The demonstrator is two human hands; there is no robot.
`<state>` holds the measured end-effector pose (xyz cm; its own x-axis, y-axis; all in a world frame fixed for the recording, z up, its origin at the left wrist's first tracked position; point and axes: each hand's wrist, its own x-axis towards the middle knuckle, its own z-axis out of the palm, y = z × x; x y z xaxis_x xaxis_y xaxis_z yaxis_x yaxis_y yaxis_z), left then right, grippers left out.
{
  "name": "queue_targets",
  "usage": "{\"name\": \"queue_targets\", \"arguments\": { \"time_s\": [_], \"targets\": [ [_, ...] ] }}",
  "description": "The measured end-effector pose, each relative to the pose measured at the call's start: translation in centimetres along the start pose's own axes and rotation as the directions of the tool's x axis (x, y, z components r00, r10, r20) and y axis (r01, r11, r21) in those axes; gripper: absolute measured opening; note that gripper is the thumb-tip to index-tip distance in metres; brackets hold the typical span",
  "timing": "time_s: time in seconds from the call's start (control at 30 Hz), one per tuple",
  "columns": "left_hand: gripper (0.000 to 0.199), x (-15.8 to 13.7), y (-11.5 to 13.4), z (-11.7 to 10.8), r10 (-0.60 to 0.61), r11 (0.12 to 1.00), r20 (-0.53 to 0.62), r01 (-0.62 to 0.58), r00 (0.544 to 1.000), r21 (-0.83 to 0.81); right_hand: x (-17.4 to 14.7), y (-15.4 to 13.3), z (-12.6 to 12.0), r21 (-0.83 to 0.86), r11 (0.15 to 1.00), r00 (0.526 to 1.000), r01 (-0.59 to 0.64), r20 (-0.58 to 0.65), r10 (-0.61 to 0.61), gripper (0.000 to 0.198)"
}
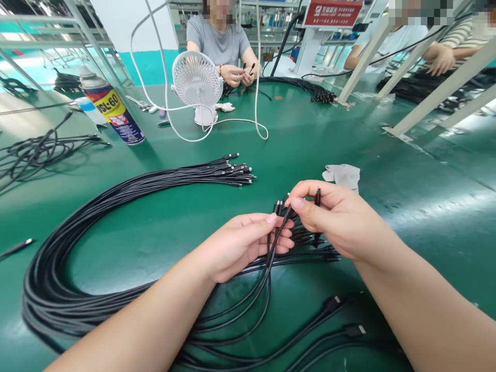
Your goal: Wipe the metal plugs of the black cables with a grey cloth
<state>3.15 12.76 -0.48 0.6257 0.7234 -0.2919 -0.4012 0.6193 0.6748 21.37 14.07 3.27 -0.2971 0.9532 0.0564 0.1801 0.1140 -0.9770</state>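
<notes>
My left hand [236,245] is closed around a few black cables [268,274] near their plug ends, thumb pressed on top. Thumb and forefinger of my right hand [341,219] pinch the end of one of these cables, just above the left fingers. A thin dark object [318,199], too unclear to name, passes between the right fingers. Under and behind both hands lies a looped bundle of black cables [46,279]. Its far plug ends [236,173] point right, and other ends [329,253] lie beneath my right hand, partly hidden by it.
Loose USB plugs [354,329] lie in front. A spray can [116,111], a white fan [197,82] with white cord, tangled cables [34,150] and a crumpled white scrap [343,175] are on the green table [418,217]. A co-worker [220,41] sits opposite; slanted posts [445,88] stand right.
</notes>
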Motion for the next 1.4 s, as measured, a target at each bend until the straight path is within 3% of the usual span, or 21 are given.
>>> {"name": "queue_targets", "arguments": {
  "time_s": [0.1, 0.17, 0.27, 0.33, 0.47, 0.63, 0.97, 1.13, 1.23, 1.4],
  "targets": [
    [0.033, 0.0, 0.1, 0.1, 0.008, 0.998, -0.016, -0.009, 1.0, -0.059, 0.1, -0.3, -0.5, 0.148, 0.98, 0.986, -0.134, 0.114, 0.117, 0.041],
    [0.037, 0.0, 0.1, 0.2, -0.008, 0.999, -0.013, 0.007, 1.0, -0.037, 0.2, -0.2, -0.7, 0.094, 0.981, 0.979, -0.172, 0.126, 0.159, 0.039],
    [0.038, 0.1, 0.0, 0.3, -0.031, 0.999, -0.032, 0.032, 0.999, 0.023, 0.3, 0.3, -0.6, -0.125, 0.982, 0.986, -0.14, 0.073, 0.149, 0.032],
    [0.037, 0.1, -0.1, 0.3, -0.026, 0.999, -0.046, 0.028, 0.999, 0.043, 0.2, 0.6, -0.2, -0.181, 0.975, 0.988, -0.125, 0.069, 0.14, 0.03],
    [0.037, 0.2, -0.2, 0.2, 0.002, 0.998, -0.051, 0.001, 0.999, 0.057, 0.0, 0.5, 0.7, -0.137, 0.981, 0.983, -0.136, 0.105, 0.151, 0.026],
    [0.032, 0.3, -0.2, -0.1, 0.044, 0.998, -0.023, -0.043, 0.999, 0.044, -0.2, 0.4, 0.8, -0.013, 0.998, 0.987, -0.062, 0.148, 0.064, 0.027],
    [0.027, 0.1, 0.0, 0.1, 0.031, 0.999, -0.013, -0.03, 0.999, 0.037, -0.3, -0.4, 0.8, -0.051, 0.997, 0.994, -0.054, 0.09, 0.058, 0.021],
    [0.028, -0.1, 0.2, 0.3, 0.043, 0.998, -0.008, -0.042, 0.999, 0.049, -0.7, -0.9, 1.1, -0.159, 0.987, 0.999, 0.036, 0.0, -0.036, 0.007],
    [0.029, 0.0, 0.1, 0.2, 0.073, 0.997, -0.007, -0.073, 0.997, 0.037, -1.2, -0.9, 0.9, -0.281, 0.951, 0.991, 0.13, 0.048, -0.121, 0.019],
    [0.03, 0.1, 0.0, 0.1, 0.104, 0.995, -0.027, -0.104, 0.994, 0.008, -1.3, -0.6, 0.7, -0.585, 0.755, 0.938, 0.298, 0.032, -0.346, 0.016]
  ]
}}
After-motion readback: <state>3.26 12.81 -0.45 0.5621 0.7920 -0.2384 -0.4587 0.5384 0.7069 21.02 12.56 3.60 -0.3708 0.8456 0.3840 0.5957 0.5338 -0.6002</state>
